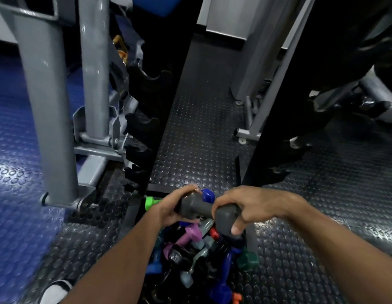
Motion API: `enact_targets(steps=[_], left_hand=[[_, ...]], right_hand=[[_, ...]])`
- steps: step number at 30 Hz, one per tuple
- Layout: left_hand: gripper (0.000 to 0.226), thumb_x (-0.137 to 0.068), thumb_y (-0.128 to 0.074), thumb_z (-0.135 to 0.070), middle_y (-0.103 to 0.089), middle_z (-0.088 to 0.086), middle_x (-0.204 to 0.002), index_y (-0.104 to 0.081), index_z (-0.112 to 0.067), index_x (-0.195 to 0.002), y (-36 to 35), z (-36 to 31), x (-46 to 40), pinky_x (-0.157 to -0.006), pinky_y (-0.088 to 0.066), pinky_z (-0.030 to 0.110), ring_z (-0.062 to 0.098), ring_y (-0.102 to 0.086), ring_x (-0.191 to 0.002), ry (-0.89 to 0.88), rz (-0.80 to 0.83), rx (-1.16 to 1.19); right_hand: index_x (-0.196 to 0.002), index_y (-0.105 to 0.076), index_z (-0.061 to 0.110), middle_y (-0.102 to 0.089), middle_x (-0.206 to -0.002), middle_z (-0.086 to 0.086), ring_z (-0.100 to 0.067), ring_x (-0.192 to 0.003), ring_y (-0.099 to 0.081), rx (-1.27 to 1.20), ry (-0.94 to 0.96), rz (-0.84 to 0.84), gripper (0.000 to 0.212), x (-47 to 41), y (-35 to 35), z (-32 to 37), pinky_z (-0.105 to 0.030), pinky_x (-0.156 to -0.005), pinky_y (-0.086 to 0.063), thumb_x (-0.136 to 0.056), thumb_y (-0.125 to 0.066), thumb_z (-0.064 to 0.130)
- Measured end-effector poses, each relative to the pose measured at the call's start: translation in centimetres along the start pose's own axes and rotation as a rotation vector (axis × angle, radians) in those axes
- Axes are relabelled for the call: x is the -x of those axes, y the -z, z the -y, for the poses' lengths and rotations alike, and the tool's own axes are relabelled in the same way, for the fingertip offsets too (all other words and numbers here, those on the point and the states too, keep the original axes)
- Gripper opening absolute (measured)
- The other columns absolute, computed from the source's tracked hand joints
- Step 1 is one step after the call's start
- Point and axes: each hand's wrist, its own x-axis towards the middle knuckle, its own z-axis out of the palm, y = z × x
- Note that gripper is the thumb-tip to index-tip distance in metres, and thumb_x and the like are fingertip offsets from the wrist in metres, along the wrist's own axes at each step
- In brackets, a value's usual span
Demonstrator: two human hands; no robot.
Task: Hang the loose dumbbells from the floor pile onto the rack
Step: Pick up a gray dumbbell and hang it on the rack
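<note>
A grey dumbbell (198, 207) is held level above the floor pile. My left hand (176, 205) grips its left head and my right hand (241, 208) wraps its right head. Below them lies the pile of loose dumbbells (197, 253) in purple, blue, grey, black, green and red. A bright green dumbbell (151, 202) and a blue one (207, 194) lie at the pile's far side. The black rack rises ahead, its left upright (166, 102) carrying several empty curved hooks (144, 128) and its right upright (278, 119) with hooks (278, 173) of its own.
Grey machine posts (52, 110) and their base stand at the left on blue studded flooring (13, 172). More grey equipment frames (254, 119) stand at the back right. Black studded mat (199, 137) runs between the rack uprights. A white shoe (54, 291) shows at the bottom left.
</note>
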Motion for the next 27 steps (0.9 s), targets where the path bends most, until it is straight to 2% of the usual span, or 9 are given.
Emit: enact_targets(steps=[4, 7, 10, 14, 16, 19, 22, 25, 27], left_hand=[[0.041, -0.076, -0.08, -0.038, -0.072, 0.015, -0.092, -0.072, -0.01, -0.105, 0.1, -3.0, 3.0, -0.062, -0.056, 0.038, 0.026, -0.068, -0.077, -0.096, -0.085, 0.109], [0.026, -0.081, -0.075, -0.035, -0.068, 0.012, -0.079, -0.072, -0.012, -0.092, 0.6, -5.7, 5.8, -0.06, -0.053, 0.036, 0.024, -0.064, -0.063, -0.176, -0.153, 0.116], [0.027, -0.079, -0.078, -0.034, -0.071, 0.012, -0.088, -0.075, -0.013, -0.096, 1.3, -8.1, 9.2, -0.06, -0.055, 0.035, 0.025, -0.065, -0.067, -0.26, -0.239, 0.14], [0.038, -0.069, -0.083, -0.038, -0.073, 0.011, -0.087, -0.073, -0.014, -0.096, 1.6, -10.0, 13.9, -0.063, -0.056, 0.037, 0.027, -0.067, -0.069, -0.347, -0.301, 0.214], [0.035, -0.075, -0.082, -0.036, -0.069, 0.013, -0.084, -0.068, -0.014, -0.098, 1.3, -10.9, 16.1, -0.061, -0.054, 0.038, 0.028, -0.066, -0.067, -0.401, -0.313, 0.217], [0.026, -0.084, -0.078, -0.035, -0.065, 0.013, -0.087, -0.064, -0.017, -0.097, 0.9, -12.5, 21.1, -0.059, -0.054, 0.037, 0.027, -0.064, -0.067, -0.471, -0.283, 0.197], [0.041, -0.073, -0.085, -0.035, -0.063, 0.016, -0.097, -0.062, -0.017, -0.102, 1.5, -13.7, 25.8, -0.067, -0.059, 0.044, 0.03, -0.066, -0.075, -0.533, -0.169, 0.095], [0.062, -0.056, -0.091, -0.03, -0.066, 0.016, -0.106, -0.063, -0.017, -0.11, 2.6, -14.4, 29.4, -0.087, -0.056, 0.06, 0.031, -0.066, -0.087, -0.573, -0.074, -0.005], [0.08, -0.047, -0.097, -0.025, -0.068, 0.014, -0.108, -0.062, -0.014, -0.117, 3.1, -14.5, 30.8, -0.092, -0.053, 0.061, 0.029, -0.068, -0.089, -0.611, -0.057, -0.06]], right_hand=[[-0.123, -0.066, 0.048, -0.057, -0.126, 0.008, -0.02, -0.113, -0.062, -0.214, 0.066, -0.099, 0.057, 1.2, 0.7, 0.8, -0.041, -0.096, -0.056, -0.081, -0.082, 0.013], [-0.138, -0.062, 0.042, -0.054, -0.133, 0.005, -0.011, -0.123, -0.057, -0.44, 0.159, -0.295, 0.067, 1.8, 0.2, 0.8, -0.033, -0.106, -0.05, -0.083, -0.082, 0.009], [-0.149, -0.047, 0.045, -0.054, -0.145, 0.005, -0.005, -0.13, -0.056, -0.671, 0.202, -0.465, 0.08, 2.1, -1.1, 1.8, -0.024, -0.106, -0.048, -0.086, -0.08, 0.008], [-0.146, -0.046, 0.047, -0.06, -0.141, 0.006, -0.018, -0.126, -0.064, -1.068, 0.199, -0.608, 0.073, 1.6, -3.1, 5.4, -0.046, -0.104, -0.054, -0.084, -0.083, 0.038], [-0.141, -0.051, 0.044, -0.064, -0.133, 0.005, -0.014, -0.118, -0.066, -1.011, 0.133, -0.814, 0.077, 0.8, -3.0, 7.7, -0.041, -0.101, -0.057, -0.074, -0.088, 0.047], [-0.129, -0.054, 0.035, -0.067, -0.123, 0.008, -0.008, -0.108, -0.068, -1.04, 0.141, -1.044, 0.06, 0.9, -2.0, 11.6, -0.03, -0.092, -0.058, -0.078, -0.086, 0.034], [-0.123, -0.061, 0.029, -0.073, -0.117, 0.003, -0.011, -0.104, -0.071, -1.097, 0.232, -1.098, 0.054, 1.3, -0.4, 13.7, -0.024, -0.082, -0.056, -0.075, -0.08, 0.045], [-0.113, -0.071, 0.027, -0.076, -0.111, -0.001, -0.015, -0.105, -0.072, -1.086, 0.285, -1.131, 0.06, 1.5, 1.7, 15.7, -0.028, -0.087, -0.05, -0.069, -0.079, 0.067], [-0.108, -0.075, 0.026, -0.077, -0.109, -0.004, -0.018, -0.107, -0.071, -1.092, 0.305, -1.111, 0.065, 1.5, 3.0, 16.9, -0.037, -0.094, -0.052, -0.066, -0.078, 0.075]])
